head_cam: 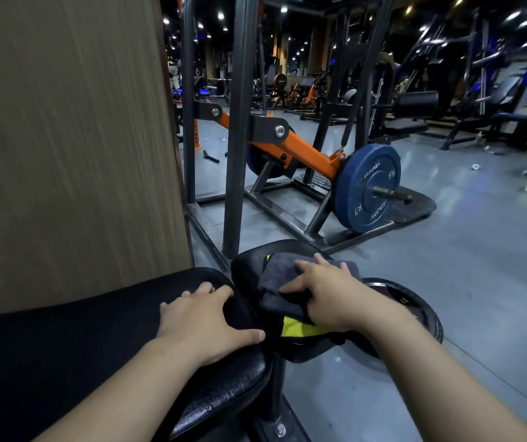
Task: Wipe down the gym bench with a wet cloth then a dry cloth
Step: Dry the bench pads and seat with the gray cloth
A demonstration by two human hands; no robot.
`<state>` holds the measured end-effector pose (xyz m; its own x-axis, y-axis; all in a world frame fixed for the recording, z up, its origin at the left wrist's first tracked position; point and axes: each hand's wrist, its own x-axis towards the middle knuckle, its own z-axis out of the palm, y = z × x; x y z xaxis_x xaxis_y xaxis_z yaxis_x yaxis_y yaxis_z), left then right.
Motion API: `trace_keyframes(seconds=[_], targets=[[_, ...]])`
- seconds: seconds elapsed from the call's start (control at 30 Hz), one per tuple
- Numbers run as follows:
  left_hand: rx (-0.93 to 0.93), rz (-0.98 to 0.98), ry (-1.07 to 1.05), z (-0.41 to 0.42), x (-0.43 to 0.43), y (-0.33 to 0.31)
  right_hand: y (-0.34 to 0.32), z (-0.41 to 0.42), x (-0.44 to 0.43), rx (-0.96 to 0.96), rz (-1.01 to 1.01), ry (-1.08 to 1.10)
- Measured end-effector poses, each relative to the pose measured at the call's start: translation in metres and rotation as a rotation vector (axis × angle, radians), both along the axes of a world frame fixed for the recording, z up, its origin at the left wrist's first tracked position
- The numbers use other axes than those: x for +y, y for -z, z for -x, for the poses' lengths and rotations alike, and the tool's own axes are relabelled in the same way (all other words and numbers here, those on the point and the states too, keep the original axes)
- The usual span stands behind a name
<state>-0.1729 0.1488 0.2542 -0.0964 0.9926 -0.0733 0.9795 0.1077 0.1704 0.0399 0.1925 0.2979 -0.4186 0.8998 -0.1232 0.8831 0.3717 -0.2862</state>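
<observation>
Right hand [329, 295] lies on the dark cloth [276, 282], fingers [322, 260] spread and fairly straight, pressing the cloth flat onto the small seat pad [246, 260] at the end of the bench [64, 346]. No pinch or curl round the cloth is visible. Left hand [204, 323] is splayed flat on the long pad beside it, holding nothing, just bracing. A yellow cloth [300, 330] pokes out from under the dark one, at the near edge of the seat pad (cannot tell which cloth is wet and which is dry). Step in hand looks like wiping the seat pad. To do it well: press with the whole palm so the cloth doesn't bunch, and work in overlapping strokes from the far edge toward the near one. Run over the rounded rim and the gap between the two pads, where grime likely sits. The yellow cloth probably needs moving off the pad first, or the patch beneath it gets skipped. The left hand is best left planted so the bench doesn't shift. A weight plate [415, 301] lies on the floor just beyond the seat; a cloth sliding off could land there. The long pad looks not yet done.
</observation>
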Motion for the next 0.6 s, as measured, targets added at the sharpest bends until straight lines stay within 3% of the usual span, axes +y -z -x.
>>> trace_keyframes(seconds=[0.1,0.13,0.2,0.3,0.5,0.6], targets=[[0.005,0.001,-0.002,-0.001,-0.001,-0.002,0.005,0.022,-0.006,0.235,-0.087,0.371],[0.005,0.004,-0.004,-0.001,-0.002,-0.003,0.011,0.030,-0.007,0.200,-0.052,0.453],[0.004,0.006,-0.005,-0.002,-0.003,-0.004,0.029,0.044,-0.011,-0.046,-0.040,0.492],[0.006,0.009,-0.009,-0.002,-0.003,-0.003,0.049,0.053,-0.013,-0.237,-0.222,0.428],[0.036,0.019,0.002,-0.002,-0.004,-0.004,0.045,0.033,0.010,-0.206,-0.220,0.069],[0.047,0.019,0.008,-0.004,-0.006,-0.007,0.039,0.024,0.029,-0.085,-0.176,-0.116]])
